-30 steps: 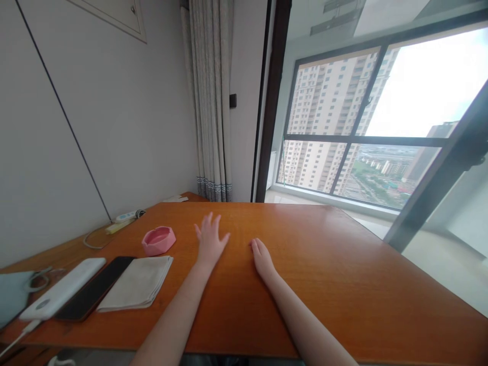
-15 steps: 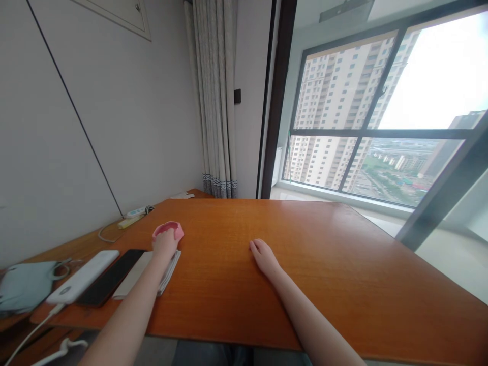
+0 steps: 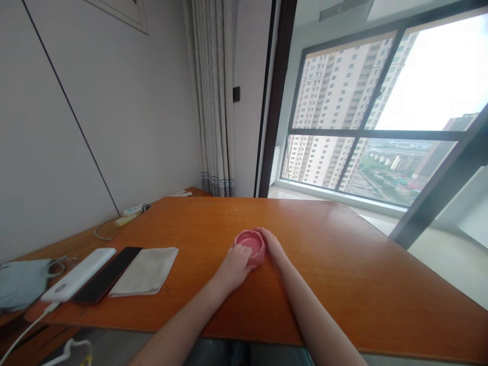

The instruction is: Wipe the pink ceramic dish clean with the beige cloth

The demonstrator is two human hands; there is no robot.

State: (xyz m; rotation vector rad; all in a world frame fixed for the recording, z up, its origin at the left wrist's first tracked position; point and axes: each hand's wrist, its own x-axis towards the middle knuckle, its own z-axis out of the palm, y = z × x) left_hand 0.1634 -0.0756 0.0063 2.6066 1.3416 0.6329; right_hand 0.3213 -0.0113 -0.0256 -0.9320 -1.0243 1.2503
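Can see a folded cloth (image 3: 144, 272), a black phone (image 3: 108, 275) and a white power bank (image 3: 79, 274) trailing a cable (image 3: 28, 329), side by side on the wooden table (image 3: 351, 274), and a grey curtain (image 3: 215, 101) hanging beyond

The tabletop (image 3: 354, 274) is open right of the right hand (image 3: 275, 248) and between left hand (image 3: 233, 267) and cloth (image 3: 145, 270); phone (image 3: 109, 274) and power bank (image 3: 79, 274) obstruct farther left, the dish (image 3: 256, 246) between both hands.
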